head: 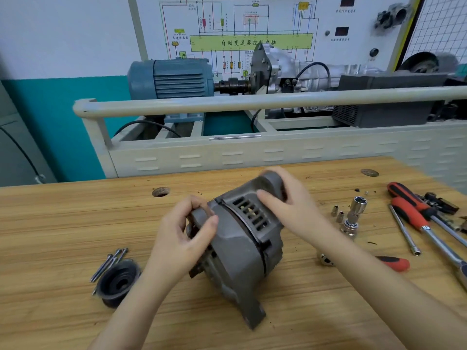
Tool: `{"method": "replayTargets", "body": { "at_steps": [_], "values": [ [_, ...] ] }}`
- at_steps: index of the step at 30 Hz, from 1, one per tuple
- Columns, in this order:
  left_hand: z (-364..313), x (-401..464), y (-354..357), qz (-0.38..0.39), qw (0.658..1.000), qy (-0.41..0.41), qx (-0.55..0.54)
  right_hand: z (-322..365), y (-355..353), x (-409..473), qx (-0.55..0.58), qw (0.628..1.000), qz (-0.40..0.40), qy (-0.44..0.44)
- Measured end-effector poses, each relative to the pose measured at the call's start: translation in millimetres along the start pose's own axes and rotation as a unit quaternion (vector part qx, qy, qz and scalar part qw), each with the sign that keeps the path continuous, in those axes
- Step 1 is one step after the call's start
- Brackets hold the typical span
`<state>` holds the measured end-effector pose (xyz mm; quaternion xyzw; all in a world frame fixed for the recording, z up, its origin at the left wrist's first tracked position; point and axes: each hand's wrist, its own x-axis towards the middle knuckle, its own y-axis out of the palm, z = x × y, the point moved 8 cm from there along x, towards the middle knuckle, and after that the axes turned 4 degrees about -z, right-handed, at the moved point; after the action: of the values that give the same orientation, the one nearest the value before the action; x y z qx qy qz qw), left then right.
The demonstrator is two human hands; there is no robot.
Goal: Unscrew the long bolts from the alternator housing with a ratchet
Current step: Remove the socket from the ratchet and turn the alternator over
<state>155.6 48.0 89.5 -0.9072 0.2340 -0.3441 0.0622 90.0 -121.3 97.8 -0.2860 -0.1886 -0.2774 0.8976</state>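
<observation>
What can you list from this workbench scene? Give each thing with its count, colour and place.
alternator housing: one, grey, bench centre
long bolts: a few, silver, left, beside pulley
pulley: one, black, front left
small sockets: two, silver, right of housing
large socket: one, chrome, upright on its adapter
ratchet: one, red-handled, right
electric motor: one, blue, behind bench
left hand: grips housing's left end
right hand: holds housing top

One alternator housing (242,248) on bench, two hands on it. Long bolts (108,263) lie loose, about four. One black pulley (118,284). Two small sockets (337,213). Two red-handled ratchets (414,213).
</observation>
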Motion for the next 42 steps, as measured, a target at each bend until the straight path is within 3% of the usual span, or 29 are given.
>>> {"method": "replayTargets", "body": {
  "at_steps": [3, 7, 12, 19, 23, 27, 29, 31, 33, 35, 37, 40, 42],
  "values": [
    [-6, -6, -1, -0.015, 1.000, 0.005, 0.003, -17, -16, -11, 0.046, 0.997, -0.030, 0.062],
    [0, -3, -3, -0.025, 0.998, -0.048, 0.016, -25, -10, 2, 0.061, 0.984, -0.079, 0.146],
    [-6, -6, -6, -0.036, 0.998, -0.043, 0.019, -22, -11, 5, 0.027, 0.977, -0.169, 0.128],
    [0, -14, -18, -0.067, 0.996, -0.053, -0.021, -22, -25, -9, 0.042, 0.970, -0.230, 0.063],
    [11, -28, -41, -0.111, 0.991, -0.029, -0.075, -54, -50, -14, 0.102, 0.934, -0.313, 0.141],
    [36, -52, -72, -0.216, 0.972, -0.033, -0.088, -100, -34, -10, 0.209, 0.885, -0.333, 0.247],
    [59, -66, -85, -0.268, 0.950, -0.088, -0.134, -125, -8, -9, 0.303, 0.835, -0.326, 0.325],
    [84, -80, -92, -0.324, 0.906, -0.174, -0.209, -146, 23, -11, 0.346, 0.788, -0.308, 0.405],
    [95, -85, -93, -0.347, 0.880, -0.220, -0.237, -158, 50, -12, 0.353, 0.774, -0.268, 0.452],
    [94, -82, -93, -0.344, 0.878, -0.231, -0.238, -159, 62, -6, 0.317, 0.801, -0.222, 0.457],
    [94, -81, -92, -0.337, 0.881, -0.234, -0.235, -145, 50, 2, 0.218, 0.856, -0.207, 0.420],
    [93, -81, -91, -0.333, 0.883, -0.233, -0.233, -96, 19, 12, 0.077, 0.940, -0.189, 0.274],
    [92, -82, -90, -0.336, 0.881, -0.235, -0.237, -68, 23, -4, 0.081, 0.963, -0.139, 0.215]
  ]
}}
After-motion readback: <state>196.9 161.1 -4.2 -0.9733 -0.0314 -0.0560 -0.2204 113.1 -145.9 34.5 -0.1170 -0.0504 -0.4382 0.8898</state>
